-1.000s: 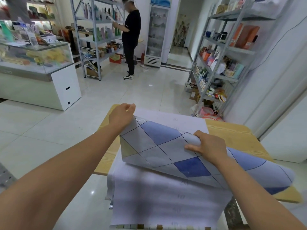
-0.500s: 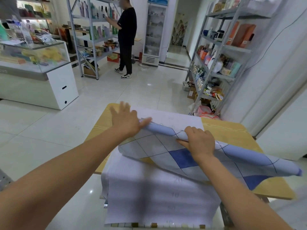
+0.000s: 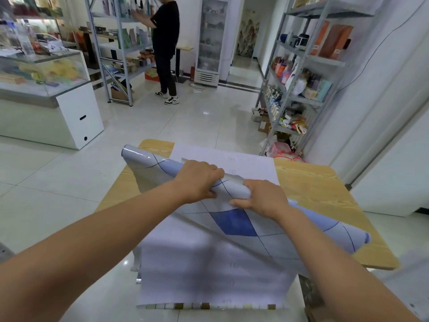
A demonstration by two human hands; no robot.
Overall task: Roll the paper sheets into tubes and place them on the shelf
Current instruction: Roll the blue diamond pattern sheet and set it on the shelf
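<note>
Both hands are on one sheet, as far as I can see from my end. The left hand (image 3: 198,180) and the right hand (image 3: 263,198) sit close together, fingers curled over the rolled part and thumbs on the near side. They grip the glossy paper sheet printed with blue and grey diamonds (image 3: 234,223).

Its roll runs slantwise above the light wooden table (image 3: 320,182), the left end jutting past the table's far-left corner and the right end near the table's right edge. The unrolled part spreads toward me below the hands.

Under it lies a white paper sheet with faint numbers (image 3: 209,270), hanging over the table's near edge.

Well apart on the right I see a grey metal shelf rack (image 3: 325,61) loaded with packaged goods. Across the room a person in black clothes (image 3: 166,43) stands at another rack.
</note>
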